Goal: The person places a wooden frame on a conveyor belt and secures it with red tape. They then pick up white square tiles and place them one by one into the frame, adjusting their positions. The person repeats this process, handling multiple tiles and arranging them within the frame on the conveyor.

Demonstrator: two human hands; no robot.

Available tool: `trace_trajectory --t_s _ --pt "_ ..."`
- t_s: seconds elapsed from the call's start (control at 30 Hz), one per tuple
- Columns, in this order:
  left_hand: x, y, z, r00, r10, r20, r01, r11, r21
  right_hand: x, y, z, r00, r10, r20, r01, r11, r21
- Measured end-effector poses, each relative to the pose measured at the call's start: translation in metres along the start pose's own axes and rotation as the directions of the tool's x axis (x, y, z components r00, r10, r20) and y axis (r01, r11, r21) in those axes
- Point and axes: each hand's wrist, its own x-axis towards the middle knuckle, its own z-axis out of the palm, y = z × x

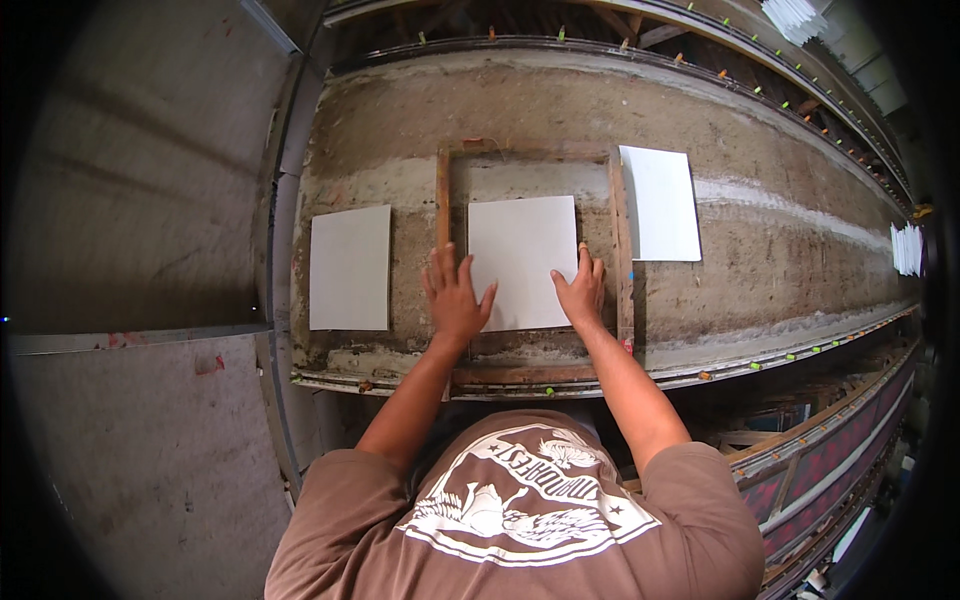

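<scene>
A wooden frame lies on a long, stained work table, and a white sheet shows inside it. I cannot tell whether a mesh is stretched across the frame. My left hand is open with fingers spread, over the frame's left rail, its thumb at the sheet's left edge. My right hand is open too, thumb apart from the fingers, at the sheet's right edge and just inside the right rail. Neither hand grips anything visible.
One white sheet lies left of the frame, another against its right side. Rails with small coloured clips run along the table. Stacked white sheets stand at the far right. Grey panels are at left.
</scene>
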Motion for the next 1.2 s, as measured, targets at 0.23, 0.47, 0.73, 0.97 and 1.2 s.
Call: trace_trajectory --t_s 0.23,0.47,0.73,0.97,1.2 --pt "0.038 0.045 0.051 0.987 0.109 0.114 -0.112 0.993 0.023 0.045 -0.022 0.002 0.945 -0.326 0.012 0.323 0.93 -0.177" --pt "0.04 0.046 0.055 0.976 0.065 0.207 -0.069 0.997 0.015 0.068 -0.015 0.027 0.919 -0.346 0.187 0.386 0.884 -0.263" --pt "0.042 0.051 0.049 0.945 0.037 0.324 -0.057 0.997 0.052 0.077 -0.018 0.032 0.925 -0.307 0.224 0.369 0.869 -0.33" --pt "0.044 0.049 0.05 0.941 0.031 0.337 -0.062 0.995 0.083 0.107 -0.027 0.036 0.925 -0.342 0.165 0.375 0.891 -0.257" --pt "0.048 0.053 0.049 0.941 -0.004 0.339 -0.023 0.997 0.076 0.074 -0.026 0.014 0.935 -0.347 -0.074 0.343 0.829 0.442"
